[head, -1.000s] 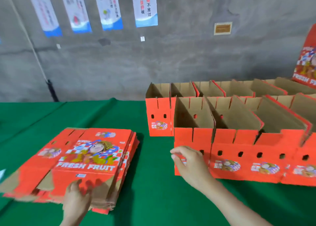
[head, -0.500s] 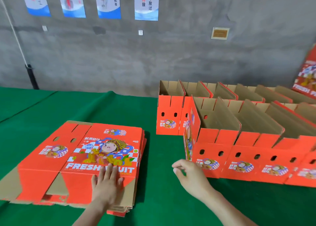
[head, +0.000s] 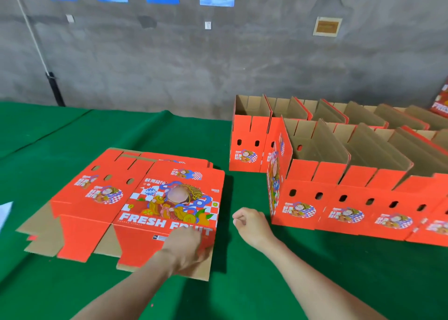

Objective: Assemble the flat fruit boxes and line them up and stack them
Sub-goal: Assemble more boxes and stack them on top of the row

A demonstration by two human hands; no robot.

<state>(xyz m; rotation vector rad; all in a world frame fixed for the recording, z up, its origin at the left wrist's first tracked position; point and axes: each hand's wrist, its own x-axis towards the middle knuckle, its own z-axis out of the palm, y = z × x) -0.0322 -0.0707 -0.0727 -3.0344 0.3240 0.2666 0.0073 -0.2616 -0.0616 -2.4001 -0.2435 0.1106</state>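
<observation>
My left hand (head: pixel 185 247) lies on the near edge of the top flat box (head: pixel 169 198), piled on the green table (head: pixel 230 295). Blur hides whether its fingers grip the flap or only press it. My right hand (head: pixel 252 225) hovers just beside, loosely curled, holding nothing. I judge I'm taking the next flat, which needs lifting and squaring open. Beyond, the assembled boxes (head: pixel 315 198) stand in two rows.
</observation>
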